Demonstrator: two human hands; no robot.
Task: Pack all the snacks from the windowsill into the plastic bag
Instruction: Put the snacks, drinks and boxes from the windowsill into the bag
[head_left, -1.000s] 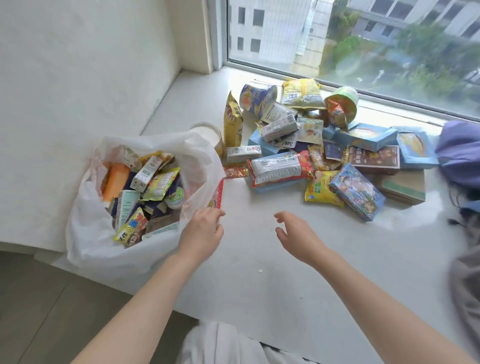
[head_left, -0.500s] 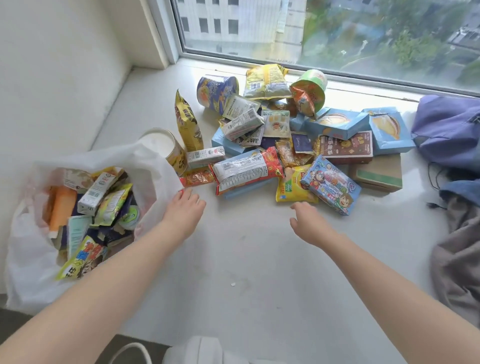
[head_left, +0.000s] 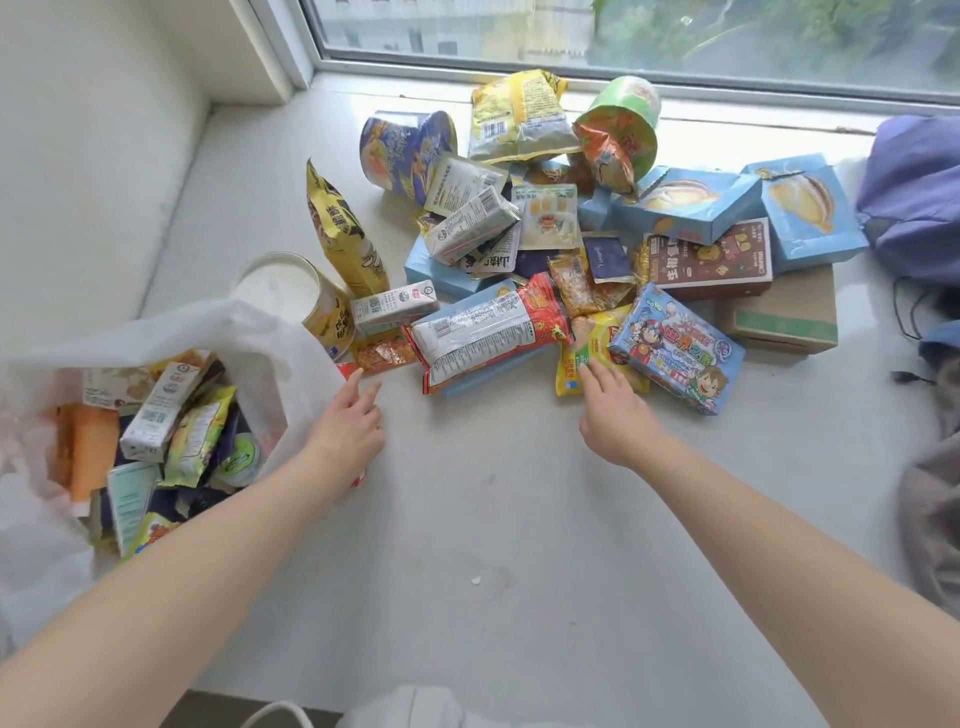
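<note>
Many snacks (head_left: 488, 332) between plastic bag (head_left: 270, 338) and purple cloth (head_left: 914, 197)

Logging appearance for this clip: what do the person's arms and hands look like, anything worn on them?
The left hand and right hand are bare: no gloves, rings, watch or bracelet show. The left arm and right arm are bare too, sleeveless as far as the frame reaches.

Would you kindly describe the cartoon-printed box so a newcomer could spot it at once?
From the window, come down to the near right edge of the snack pile on the windowsill. The cartoon box lies there, beside the right hand. Alone among the blue boxes, it bears cartoon children and red lettering.
</note>
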